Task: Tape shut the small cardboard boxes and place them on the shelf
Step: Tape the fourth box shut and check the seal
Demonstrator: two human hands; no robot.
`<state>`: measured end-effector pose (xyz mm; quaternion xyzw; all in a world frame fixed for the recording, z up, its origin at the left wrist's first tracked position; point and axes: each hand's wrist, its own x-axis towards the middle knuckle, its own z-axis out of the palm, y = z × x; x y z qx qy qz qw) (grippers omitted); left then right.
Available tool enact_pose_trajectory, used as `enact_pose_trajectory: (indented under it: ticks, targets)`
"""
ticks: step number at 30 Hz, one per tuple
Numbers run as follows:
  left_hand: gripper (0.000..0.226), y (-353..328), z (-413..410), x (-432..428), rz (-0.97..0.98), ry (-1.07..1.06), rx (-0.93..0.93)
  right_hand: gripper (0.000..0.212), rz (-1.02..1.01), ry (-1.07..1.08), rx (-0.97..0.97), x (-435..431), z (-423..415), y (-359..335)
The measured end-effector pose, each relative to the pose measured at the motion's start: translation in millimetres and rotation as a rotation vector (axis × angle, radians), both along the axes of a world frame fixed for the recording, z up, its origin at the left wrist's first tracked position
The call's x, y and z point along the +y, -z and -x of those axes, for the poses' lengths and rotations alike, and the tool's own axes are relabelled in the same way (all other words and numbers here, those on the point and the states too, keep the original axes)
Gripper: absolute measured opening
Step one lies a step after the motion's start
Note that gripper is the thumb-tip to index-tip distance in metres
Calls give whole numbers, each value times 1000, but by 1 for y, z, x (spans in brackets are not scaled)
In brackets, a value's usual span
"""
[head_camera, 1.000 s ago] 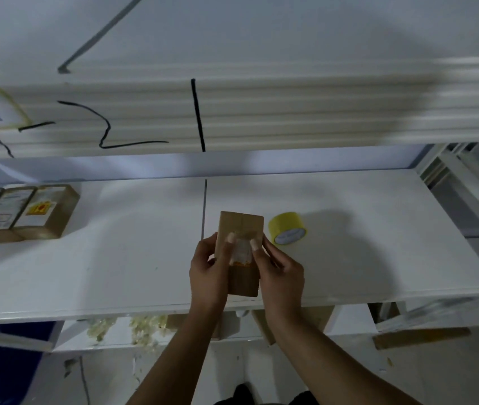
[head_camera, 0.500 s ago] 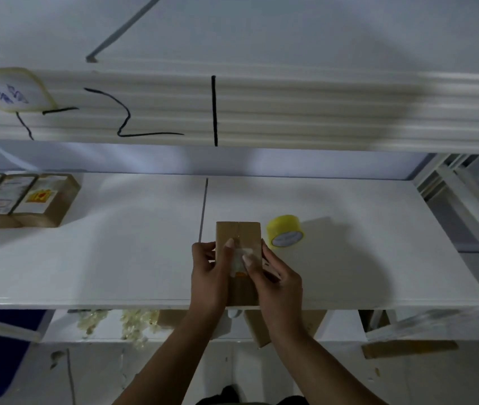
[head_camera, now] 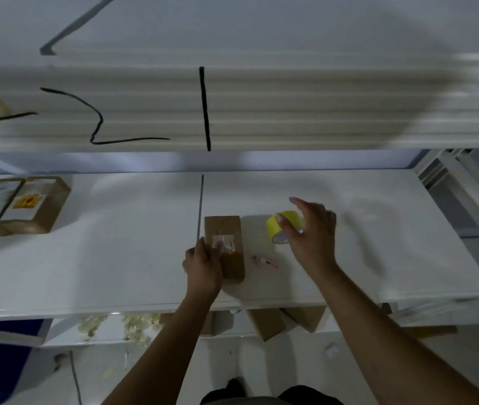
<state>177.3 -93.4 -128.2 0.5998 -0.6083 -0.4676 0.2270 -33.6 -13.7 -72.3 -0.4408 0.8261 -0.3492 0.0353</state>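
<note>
Gripping the box [head_camera: 223, 226] by its left side, the left hand [head_camera: 203, 264] holds it on the shelf [head_camera: 101, 258] near the front edge; the right hand [head_camera: 313, 235], fingers spread wide, is over the tape roll [head_camera: 275, 226].

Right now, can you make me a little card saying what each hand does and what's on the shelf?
left hand: holds the small cardboard box on the white shelf
right hand: open, blurred, reaching over the yellow tape roll
tape roll: right of the box, apart from it
labelled boxes: a row at the shelf's far left
</note>
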Motion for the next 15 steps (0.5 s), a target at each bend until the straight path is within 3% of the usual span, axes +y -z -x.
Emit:
enact_pose_trajectory:
  ticks: [2, 4, 7, 8, 10, 13, 15]
  targets:
    - [52, -2, 10, -4, 64, 57, -284, 45, -216, -86, -44, -18, 25, -2]
    - [58, -11, 16, -2, 222, 30, -396, 44, -403, -167, -144, -29, 38, -3]
    - [45, -21, 29, -1, 649, 71, -212, 47, -439, -211, -304, -37, 40, -8]
    - [40, -23, 37, -3, 705, 142, -126, 45, -411, -224, -342, -38, 39, -11]
    - [44, -29, 57, -10, 607, 347, -108, 40, -330, -234, -386, -40, 36, -19]
    - [57, -31, 95, -30, 483, 693, -362, 37, -242, -271, -364, -44, 42, -48]
    - [47, -41, 115, -47, 383, 805, -317, 37, -223, -311, -363, -44, 49, -73]
